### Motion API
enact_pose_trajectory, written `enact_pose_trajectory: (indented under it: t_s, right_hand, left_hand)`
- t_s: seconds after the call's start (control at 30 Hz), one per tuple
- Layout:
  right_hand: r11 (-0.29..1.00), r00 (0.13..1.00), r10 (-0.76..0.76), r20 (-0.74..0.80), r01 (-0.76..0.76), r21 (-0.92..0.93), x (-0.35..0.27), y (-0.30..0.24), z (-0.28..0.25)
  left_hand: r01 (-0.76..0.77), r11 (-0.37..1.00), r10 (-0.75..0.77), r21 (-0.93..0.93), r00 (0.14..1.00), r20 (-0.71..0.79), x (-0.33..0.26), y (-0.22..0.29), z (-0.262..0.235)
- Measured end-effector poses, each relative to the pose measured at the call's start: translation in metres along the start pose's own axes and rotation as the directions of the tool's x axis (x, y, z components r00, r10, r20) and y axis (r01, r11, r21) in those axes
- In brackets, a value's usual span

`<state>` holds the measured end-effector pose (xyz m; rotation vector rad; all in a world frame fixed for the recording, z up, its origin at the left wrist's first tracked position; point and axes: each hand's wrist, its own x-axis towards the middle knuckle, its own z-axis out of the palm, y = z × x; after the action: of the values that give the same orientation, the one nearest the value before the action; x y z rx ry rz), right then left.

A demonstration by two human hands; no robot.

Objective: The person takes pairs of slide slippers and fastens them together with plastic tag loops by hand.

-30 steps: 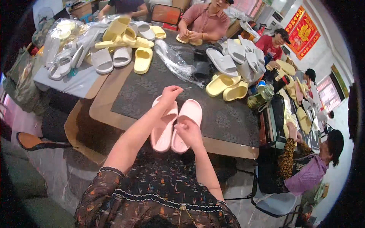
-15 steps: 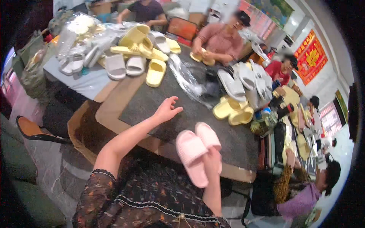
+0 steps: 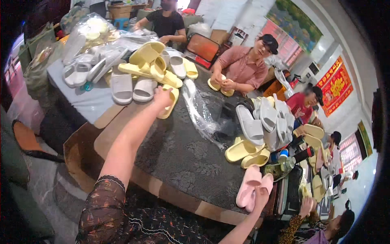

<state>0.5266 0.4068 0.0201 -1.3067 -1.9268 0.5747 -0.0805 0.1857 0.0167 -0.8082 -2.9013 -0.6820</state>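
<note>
Far out over the table, my left hand (image 3: 162,99) is closed on the strap end of a yellow slide slipper (image 3: 169,107), which lies next to two grey slippers (image 3: 133,90). My right hand (image 3: 261,200) grips a pair of pink slide slippers (image 3: 247,190) at the table's right front edge. Just beyond the pink pair sits a pair of yellow slippers (image 3: 239,151). Part of the yellow slipper under my left hand is hidden by the fingers.
A heap of grey and yellow slippers (image 3: 147,53), some bagged, covers the far left. Clear plastic wrap (image 3: 198,110) crosses the table's middle. Grey slippers (image 3: 250,126) and a glass jar (image 3: 288,163) stand at right. A co-worker (image 3: 243,65) sits opposite, handling slippers; others work nearby.
My left hand has reached forward from over the bare tabletop to the yellow slipper. My right hand has carried the pink pair rightward to the table's right front edge. The view has shifted.
</note>
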Motion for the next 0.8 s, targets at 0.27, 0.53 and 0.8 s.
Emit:
enact_pose_trajectory:
  t_s: [0.27,0.53,0.8]
  right_hand:
    - [0.982,0.997,0.038,-0.073,-0.023,0.187,-0.098,-0.034,0.027]
    - [0.857,0.989,0.050,0.140,-0.115,0.503,-0.143,-0.084,0.032]
    - [0.847,0.876,-0.148,0.459,-0.127,0.515,-0.174,-0.137,0.061]
  left_hand:
    - [-0.036,0.999,0.031,-0.032,0.988,-0.153,0.022,-0.031,0.025]
    - [-0.324,0.909,0.213,-0.263,0.902,-0.376,-0.074,-0.006,-0.014]
    - [-0.491,0.801,0.423,-0.342,0.869,-0.255,-0.243,0.015,-0.060]
